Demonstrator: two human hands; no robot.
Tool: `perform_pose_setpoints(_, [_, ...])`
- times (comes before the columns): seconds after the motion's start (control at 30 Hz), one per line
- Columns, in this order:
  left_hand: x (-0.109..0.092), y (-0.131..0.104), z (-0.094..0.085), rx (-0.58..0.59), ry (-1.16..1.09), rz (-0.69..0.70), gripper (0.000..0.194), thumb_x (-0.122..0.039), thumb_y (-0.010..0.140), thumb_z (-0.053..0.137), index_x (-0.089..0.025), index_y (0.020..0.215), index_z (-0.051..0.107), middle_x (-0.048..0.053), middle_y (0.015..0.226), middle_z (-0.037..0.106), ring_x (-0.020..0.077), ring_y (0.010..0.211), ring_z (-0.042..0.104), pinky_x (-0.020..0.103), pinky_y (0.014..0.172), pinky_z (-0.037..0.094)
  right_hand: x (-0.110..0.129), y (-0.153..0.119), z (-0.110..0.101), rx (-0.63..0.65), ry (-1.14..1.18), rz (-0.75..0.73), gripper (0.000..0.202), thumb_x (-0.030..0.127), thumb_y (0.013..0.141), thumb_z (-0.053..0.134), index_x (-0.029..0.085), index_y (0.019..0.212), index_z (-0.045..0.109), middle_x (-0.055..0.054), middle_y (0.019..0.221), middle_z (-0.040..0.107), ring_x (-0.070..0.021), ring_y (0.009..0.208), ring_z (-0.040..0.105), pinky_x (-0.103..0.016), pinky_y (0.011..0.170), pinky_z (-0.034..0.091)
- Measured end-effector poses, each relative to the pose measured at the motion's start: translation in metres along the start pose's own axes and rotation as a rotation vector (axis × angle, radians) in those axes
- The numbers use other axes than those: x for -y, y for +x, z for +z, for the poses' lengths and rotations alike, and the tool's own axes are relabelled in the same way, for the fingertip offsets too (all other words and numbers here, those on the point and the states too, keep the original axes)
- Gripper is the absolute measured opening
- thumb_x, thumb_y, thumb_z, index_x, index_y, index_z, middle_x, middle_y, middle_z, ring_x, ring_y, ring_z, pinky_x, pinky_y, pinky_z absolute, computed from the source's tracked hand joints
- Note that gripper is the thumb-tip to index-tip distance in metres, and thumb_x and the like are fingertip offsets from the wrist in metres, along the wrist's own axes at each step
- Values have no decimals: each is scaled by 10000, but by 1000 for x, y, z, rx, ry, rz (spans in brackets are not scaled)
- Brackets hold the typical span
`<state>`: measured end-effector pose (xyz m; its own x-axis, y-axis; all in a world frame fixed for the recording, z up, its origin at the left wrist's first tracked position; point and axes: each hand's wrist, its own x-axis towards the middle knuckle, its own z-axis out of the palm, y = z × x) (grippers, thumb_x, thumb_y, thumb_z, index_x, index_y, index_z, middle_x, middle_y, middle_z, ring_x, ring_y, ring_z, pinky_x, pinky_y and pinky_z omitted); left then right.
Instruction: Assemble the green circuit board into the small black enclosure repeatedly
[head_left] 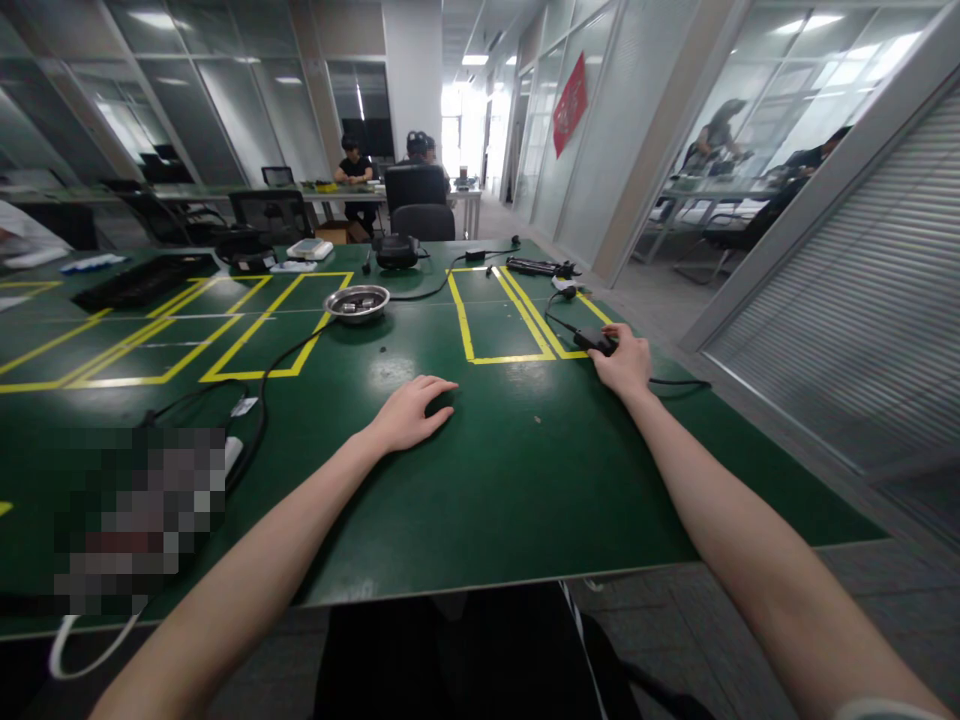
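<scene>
One boxy black adapter — thinly corded — sits in the right hand.

1. My right hand covers one end of the black power adapter, so I can't see that end or where its cable joins it.
2. My left forearm and right forearm run out of view at the bottom; only a sliver of pale sleeve shows.
3. Coarse pixel blocks mask something on my left; I can't tell what it is.
4. The small metal pieces in the steel bowl are too small for me to identify.
5. The left edge cuts off a person in white.
6. I can't read the blurred marking on the red hanging.
7. Behind the glass, a person is blurred, their hands' work unclear to me.
</scene>
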<state>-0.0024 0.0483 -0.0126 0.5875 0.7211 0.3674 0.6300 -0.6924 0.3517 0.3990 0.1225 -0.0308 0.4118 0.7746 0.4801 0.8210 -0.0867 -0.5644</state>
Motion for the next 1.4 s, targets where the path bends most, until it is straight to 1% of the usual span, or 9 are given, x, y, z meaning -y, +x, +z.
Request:
perform_pose_setpoints(0.1, [0, 0, 0, 0, 5, -4, 354, -309, 982, 590, -206, 1314, 658, 109, 1312, 702, 279, 1212, 653, 456, 1073, 532, 3, -1, -1, -4, -29, -4, 437, 249, 711, 673, 236, 1145, 620, -110, 1108, 695, -341, 1133, 562, -461, 937, 487])
perform_pose_setpoints(0.33, [2, 0, 1, 4, 9, 10, 335, -309, 985, 596, -200, 1293, 669, 106, 1276, 720, 276, 1209, 651, 459, 1072, 531, 3, 1, -2, -11, -36, 54, 351, 334, 821, 618, 226, 1149, 553, -109, 1085, 692, -321, 959, 627, -459, 879, 499])
perform_pose_setpoints(0.53, [4, 0, 2, 1, 7, 18, 320, -301, 983, 598, -206, 1278, 677, 102, 1249, 733, 275, 1190, 656, 464, 1061, 536, 1, 0, -3, -26, -86, -43, 404, 242, 714, 652, 228, 1111, 577, -109, 1171, 681, -325, 1064, 615, -439, 893, 504])
perform_pose_setpoints(0.73, [3, 0, 2, 1, 8, 19, 316, -301, 980, 600, -207, 1271, 681, 101, 1237, 739, 277, 1184, 657, 465, 1050, 540, -1, 5, -1, 33, -82, 102, 349, 344, 871, 604, 210, 1193, 617, -119, 1102, 731, -313, 996, 662, -444, 886, 517])
perform_pose_setpoints(0.97, [3, 0, 2, 2, 10, 17, 315, -309, 986, 592, -221, 1275, 684, 92, 1239, 739, 270, 1182, 655, 462, 1060, 536, -1, 3, -3, 38, -156, -56, 469, 249, 786, 654, 194, 1250, 683, -155, 1248, 676, -352, 1194, 592, -459, 952, 513])
perform_pose_setpoints(1.07, [2, 0, 1, 4, 7, 15, 313, -312, 986, 591, -223, 1270, 687, 91, 1242, 738, 270, 1189, 652, 464, 1061, 535, -1, 5, -3, 58, -153, 42, 417, 344, 858, 625, 169, 1226, 712, -180, 1161, 703, -363, 1111, 622, -484, 932, 517])
perform_pose_setpoints(1.17, [2, 0, 1, 10, 4, 15, 298, -311, 985, 589, -215, 1246, 697, 98, 1242, 738, 273, 1187, 653, 465, 1056, 539, -1, 7, -1, -5, -135, 117, 427, 443, 947, 519, 166, 1202, 721, -194, 1060, 721, -367, 1034, 646, -490, 891, 521])
perform_pose_setpoints(1.27, [2, 0, 1, 7, 3, 18, 274, -309, 986, 588, -221, 1215, 711, 94, 1236, 741, 269, 1177, 657, 465, 1051, 542, -4, 8, -1, -51, -108, 135, 434, 468, 972, 478, 187, 1208, 710, -182, 1004, 733, -358, 980, 663, -476, 874, 518])
perform_pose_setpoints(1.4, [2, 1, 1, 6, -8, 26, 259, -301, 986, 589, -207, 1183, 728, 102, 1229, 740, 274, 1175, 657, 474, 1055, 537, -14, 11, -2, -29, -72, 194, 464, 498, 977, 466, 188, 1232, 699, -200, 1024, 735, -380, 980, 675, -500, 891, 508])
